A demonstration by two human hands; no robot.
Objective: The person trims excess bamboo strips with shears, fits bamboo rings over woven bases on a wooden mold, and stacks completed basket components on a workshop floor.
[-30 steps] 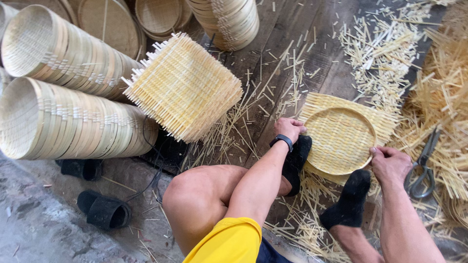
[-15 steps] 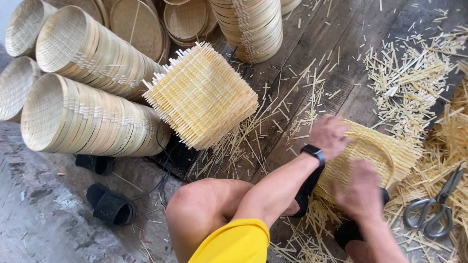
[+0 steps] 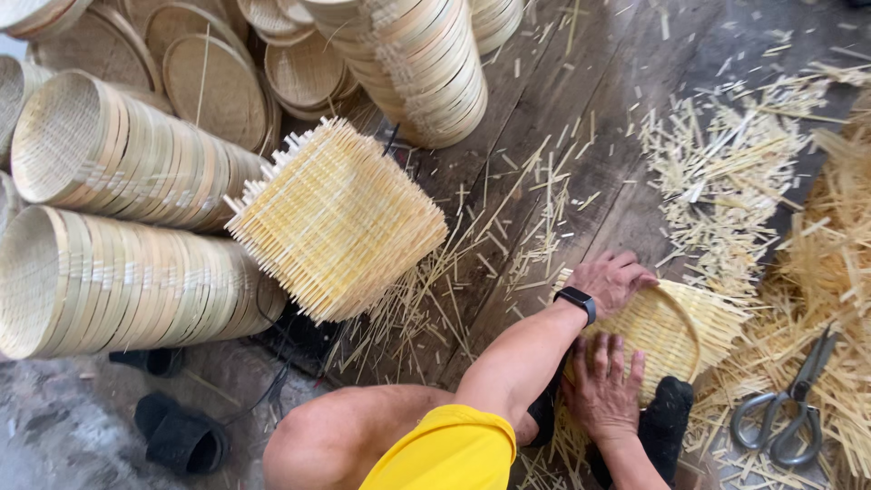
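A: Head view, looking straight down. Where were the hands?

B: Both lay on a round woven bamboo tray with a square fringe of loose strip ends [image 3: 680, 331], which sat on the dark wooden plank floor [image 3: 581, 109] toward its near right part. The left hand [image 3: 612, 279], a black band at the wrist [image 3: 577, 304], was spread flat with palm down on the tray's far left rim. The right hand [image 3: 603, 386] pressed its open fingers onto the near left rim. Neither was curled round anything; they simply bore down on the weave.

A: And around the tray?

B: A foot in a black sock [image 3: 667, 417] rested against its near edge, just beside the right hand. Grey metal scissors [image 3: 785, 413] lay to the right, apart from the tray, on a heap of pale bamboo offcuts [image 3: 726, 172] that ran along the floor's right side.

A: What about the left?

B: A thick stack of square woven bamboo mats [image 3: 340, 222] stood tilted near the middle. Beyond it, toward the left edge, two long rows of finished round bamboo trays [image 3: 127, 281] lay on their sides, and a tall column of them [image 3: 426, 63] rose at the far edge. A pair of black shoes [image 3: 181, 436] sat at the near left corner on grey concrete.
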